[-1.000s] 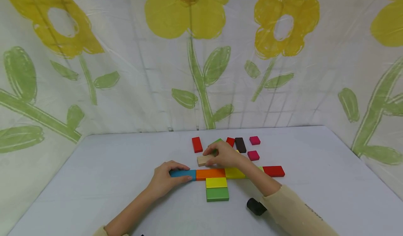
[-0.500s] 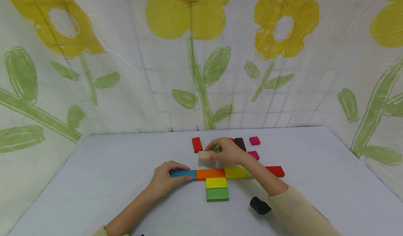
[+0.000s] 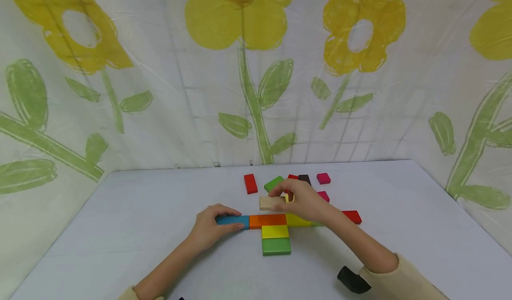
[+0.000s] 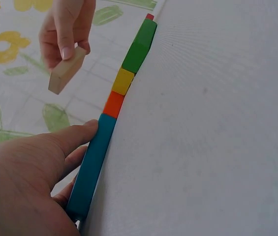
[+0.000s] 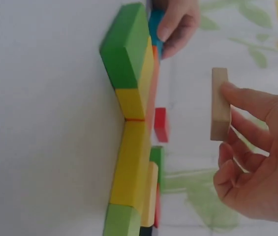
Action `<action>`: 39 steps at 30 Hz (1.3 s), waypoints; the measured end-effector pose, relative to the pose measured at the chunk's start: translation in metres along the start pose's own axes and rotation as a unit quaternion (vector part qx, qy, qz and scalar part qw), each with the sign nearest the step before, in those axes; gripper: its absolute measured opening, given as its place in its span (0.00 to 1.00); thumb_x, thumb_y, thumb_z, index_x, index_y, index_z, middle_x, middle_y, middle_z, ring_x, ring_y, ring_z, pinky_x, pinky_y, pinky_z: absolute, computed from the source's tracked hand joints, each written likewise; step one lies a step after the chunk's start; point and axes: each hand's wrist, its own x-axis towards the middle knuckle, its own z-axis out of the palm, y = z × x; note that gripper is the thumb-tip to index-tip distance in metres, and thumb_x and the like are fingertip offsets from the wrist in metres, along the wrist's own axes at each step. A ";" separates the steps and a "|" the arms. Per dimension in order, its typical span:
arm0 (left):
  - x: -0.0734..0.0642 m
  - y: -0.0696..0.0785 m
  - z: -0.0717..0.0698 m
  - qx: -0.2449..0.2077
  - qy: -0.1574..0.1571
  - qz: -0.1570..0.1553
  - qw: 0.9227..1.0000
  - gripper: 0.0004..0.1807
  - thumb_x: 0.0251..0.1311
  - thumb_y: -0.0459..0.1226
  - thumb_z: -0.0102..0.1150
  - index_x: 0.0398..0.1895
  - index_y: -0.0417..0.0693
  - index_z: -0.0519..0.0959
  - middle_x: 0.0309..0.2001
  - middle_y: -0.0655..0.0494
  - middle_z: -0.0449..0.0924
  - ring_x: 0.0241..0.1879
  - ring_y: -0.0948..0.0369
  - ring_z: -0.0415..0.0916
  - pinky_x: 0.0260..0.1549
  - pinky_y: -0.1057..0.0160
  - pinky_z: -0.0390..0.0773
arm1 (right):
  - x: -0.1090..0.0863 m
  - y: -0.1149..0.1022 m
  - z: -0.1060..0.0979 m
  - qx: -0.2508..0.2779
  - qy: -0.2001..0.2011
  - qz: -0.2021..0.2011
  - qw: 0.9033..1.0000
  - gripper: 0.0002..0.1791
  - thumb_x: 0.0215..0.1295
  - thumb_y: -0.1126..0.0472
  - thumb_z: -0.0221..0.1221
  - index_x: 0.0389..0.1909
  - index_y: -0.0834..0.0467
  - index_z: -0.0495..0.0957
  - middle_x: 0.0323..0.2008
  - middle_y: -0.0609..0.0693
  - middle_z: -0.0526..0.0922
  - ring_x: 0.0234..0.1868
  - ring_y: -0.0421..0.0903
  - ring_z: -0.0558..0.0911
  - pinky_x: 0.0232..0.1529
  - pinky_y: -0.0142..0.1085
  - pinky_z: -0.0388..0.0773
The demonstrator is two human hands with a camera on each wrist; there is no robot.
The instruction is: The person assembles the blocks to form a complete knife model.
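My left hand [image 3: 216,226] pinches the blue block [image 3: 234,220] at the left end of a row lying on the table, thumb on the near side and fingers on the far side. Along the row follow an orange block [image 3: 268,221], a yellow block [image 3: 299,220], a light green one mostly behind my right arm, and a red block [image 3: 352,217]. Between thumb and fingers, my right hand [image 3: 306,198] holds a plain wooden block [image 3: 269,203]; the right wrist view shows this wooden block [image 5: 220,104] raised in the air. A smaller yellow block [image 3: 275,232] and a green block [image 3: 276,246] extend nearer from the orange one.
Behind the row lie a red block [image 3: 250,184], a green block [image 3: 274,184], a dark block [image 3: 305,179] and pink blocks [image 3: 323,178], some partly hidden by my right hand. A black device [image 3: 354,281] sits by my right sleeve. A flower-printed curtain [image 3: 160,113] borders the table.
My right hand has lifted the wooden block and carried it a little to the right, its forearm shifting right as well. The left hand stays on the blue block.
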 end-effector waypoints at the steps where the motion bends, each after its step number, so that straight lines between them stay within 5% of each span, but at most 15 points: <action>1: 0.000 0.000 0.000 0.001 0.000 -0.001 1.000 0.11 0.57 0.43 0.80 0.43 0.55 0.92 0.45 0.60 0.86 0.49 0.57 0.75 0.47 0.58 0.76 | -0.005 -0.001 0.001 0.002 0.002 0.003 1.000 0.13 0.65 0.58 0.73 0.49 0.57 0.87 0.44 0.47 0.86 0.42 0.46 0.77 0.38 0.32 0.78; 17: -0.001 0.001 0.000 0.001 -0.002 0.001 1.000 0.11 0.57 0.43 0.80 0.43 0.56 0.92 0.45 0.61 0.86 0.50 0.57 0.75 0.48 0.58 0.77 | -0.054 -0.015 0.019 0.035 -0.009 0.051 0.998 0.16 0.62 0.53 0.76 0.49 0.53 0.87 0.44 0.42 0.85 0.43 0.46 0.76 0.37 0.30 0.78; 31: 0.000 0.003 0.000 0.001 0.000 0.002 1.000 0.11 0.58 0.42 0.80 0.44 0.55 0.92 0.44 0.61 0.86 0.50 0.57 0.75 0.49 0.58 0.76 | -0.067 -0.012 0.030 0.039 -0.049 0.059 0.996 0.15 0.59 0.54 0.78 0.46 0.51 0.87 0.40 0.39 0.84 0.38 0.43 0.76 0.34 0.30 0.75; 39: -0.001 0.000 0.001 0.001 0.003 0.000 1.000 0.11 0.57 0.42 0.80 0.44 0.55 0.92 0.44 0.60 0.86 0.49 0.57 0.75 0.48 0.58 0.77 | -0.058 0.054 0.059 0.058 -0.075 0.044 0.995 0.20 0.55 0.41 0.78 0.48 0.40 0.87 0.40 0.36 0.83 0.39 0.40 0.78 0.34 0.29 0.78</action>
